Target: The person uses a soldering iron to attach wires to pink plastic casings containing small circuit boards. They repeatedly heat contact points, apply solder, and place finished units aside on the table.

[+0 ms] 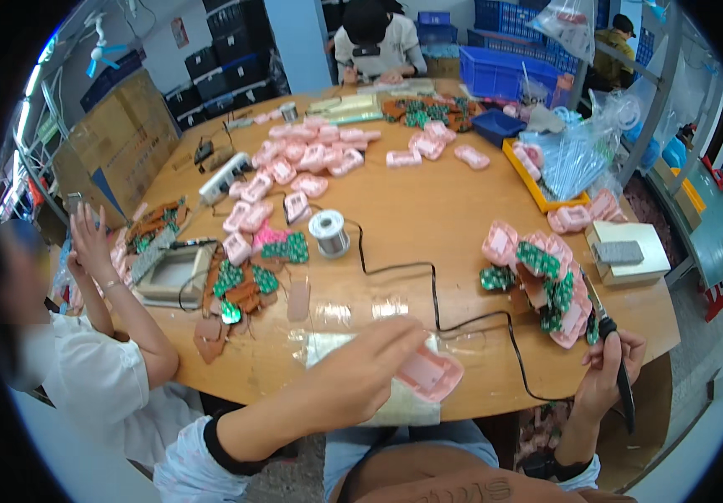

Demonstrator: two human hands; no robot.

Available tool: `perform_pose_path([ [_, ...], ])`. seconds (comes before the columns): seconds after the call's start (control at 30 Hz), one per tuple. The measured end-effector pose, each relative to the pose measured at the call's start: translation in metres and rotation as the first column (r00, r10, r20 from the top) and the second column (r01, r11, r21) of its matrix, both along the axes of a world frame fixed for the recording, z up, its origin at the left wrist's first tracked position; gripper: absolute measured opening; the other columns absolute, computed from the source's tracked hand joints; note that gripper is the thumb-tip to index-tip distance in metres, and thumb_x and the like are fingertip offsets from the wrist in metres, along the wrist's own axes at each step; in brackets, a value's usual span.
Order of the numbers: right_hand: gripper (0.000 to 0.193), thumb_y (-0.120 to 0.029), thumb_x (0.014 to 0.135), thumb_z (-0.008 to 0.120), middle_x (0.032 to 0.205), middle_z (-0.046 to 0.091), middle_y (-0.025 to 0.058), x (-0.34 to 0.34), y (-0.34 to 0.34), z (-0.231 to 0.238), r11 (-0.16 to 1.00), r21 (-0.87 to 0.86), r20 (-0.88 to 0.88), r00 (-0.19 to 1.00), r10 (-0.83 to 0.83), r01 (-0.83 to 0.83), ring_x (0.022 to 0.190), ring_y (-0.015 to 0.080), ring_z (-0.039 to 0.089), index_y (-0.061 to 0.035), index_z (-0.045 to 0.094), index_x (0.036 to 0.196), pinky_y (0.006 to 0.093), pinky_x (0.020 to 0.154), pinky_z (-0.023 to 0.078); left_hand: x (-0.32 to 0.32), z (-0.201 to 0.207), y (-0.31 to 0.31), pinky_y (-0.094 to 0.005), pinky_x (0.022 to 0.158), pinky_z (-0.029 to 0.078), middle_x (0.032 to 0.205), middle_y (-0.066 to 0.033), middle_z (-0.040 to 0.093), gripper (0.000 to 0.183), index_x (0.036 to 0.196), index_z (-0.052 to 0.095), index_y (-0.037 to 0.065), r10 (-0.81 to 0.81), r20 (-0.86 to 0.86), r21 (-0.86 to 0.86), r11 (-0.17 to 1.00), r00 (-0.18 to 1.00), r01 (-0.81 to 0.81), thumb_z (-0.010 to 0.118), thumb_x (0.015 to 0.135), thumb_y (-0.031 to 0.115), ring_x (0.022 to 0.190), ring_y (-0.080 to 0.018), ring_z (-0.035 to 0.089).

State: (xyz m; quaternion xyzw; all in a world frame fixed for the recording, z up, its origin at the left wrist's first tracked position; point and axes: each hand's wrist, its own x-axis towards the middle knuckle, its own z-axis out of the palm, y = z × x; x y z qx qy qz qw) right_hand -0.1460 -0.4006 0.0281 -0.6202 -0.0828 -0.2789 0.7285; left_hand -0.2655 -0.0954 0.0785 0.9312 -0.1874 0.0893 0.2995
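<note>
Left hand (pixel 370 365) grips a pink casing (pixel 430 374) at the table's (pixel 428 201) near edge; right hand (pixel 608 369) holds a soldering iron (pixel 617 360), whose tip could scorch nearby pink casings.

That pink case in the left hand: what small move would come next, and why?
Probably bringing the soldering iron in the right hand across toward the pink case. The left hand holds that case over the table edge, while the iron sits off to the side, apart from it.

Solder spool (pixel 329 232) standing mid-table. Power strip (pixel 225 177) lying at ten o'clock. Blue crate (pixel 508 73) sitting at one o'clock, yellow tray (pixel 537 191) lying just below. Green circuit boards (pixel 548 289) piling at three o'clock.
</note>
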Motion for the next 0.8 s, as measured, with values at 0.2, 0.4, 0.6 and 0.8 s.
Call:
perform_pose_path([
  [0.2,0.011,-0.008,0.091,0.056,0.072,0.051,0.0063,-0.007,-0.005,-0.009,0.999,-0.01,-0.005,0.999,0.05,-0.05,0.053,0.0084,0.049,-0.0006,0.049,0.095,0.0213,0.046,0.042,-0.009,-0.064,-0.007,-0.044,0.1,0.042,0.144,-0.0238,0.038,0.043,0.121,0.057,0.013,-0.044,-0.011,0.221,0.974,0.999,0.045,0.061,0.078,0.005,0.131,-0.041,0.04],
  [0.4,0.011,-0.007,0.091,0.054,0.073,0.05,0.0069,-0.006,-0.004,-0.012,0.996,-0.057,-0.035,0.997,0.069,-0.07,0.053,0.0086,0.049,-0.0007,0.048,0.097,0.0216,0.046,0.043,-0.037,-0.068,-0.056,-0.0459,0.085,0.043,0.106,-0.021,0.049,0.055,0.112,0.047,-0.002,0.577,-0.097,-0.059,0.81,0.811,-0.583,0.078,0.071,0.019,0.098,-0.0403,0.049],
  [0.6,0.015,-0.009,0.09,0.055,0.078,0.051,0.0073,-0.007,0.008,-0.018,0.987,-0.096,-0.026,0.991,0.128,-0.13,0.055,0.0082,0.05,-0.0017,0.047,0.1,0.0214,0.046,0.043,-0.034,-0.073,-0.041,-0.0437,0.089,0.041,0.111,-0.0201,0.05,0.047,0.106,0.048,0.004,0.366,-0.146,0.103,0.93,0.919,-0.354,0.075,0.068,0.009,0.104,-0.0394,0.049],
  [0.8,0.018,-0.011,0.089,0.056,0.079,0.051,0.0076,-0.008,0.026,-0.018,0.984,-0.099,-0.093,0.986,0.136,-0.145,0.054,0.0087,0.049,-0.0021,0.046,0.1,0.0213,0.045,0.043,-0.009,-0.069,-0.019,-0.0421,0.081,0.043,0.097,-0.015,0.055,0.02,0.089,0.062,0.002,0.501,-0.093,-0.08,0.857,0.86,-0.508,0.071,0.072,0.007,0.092,-0.0347,0.052],
])
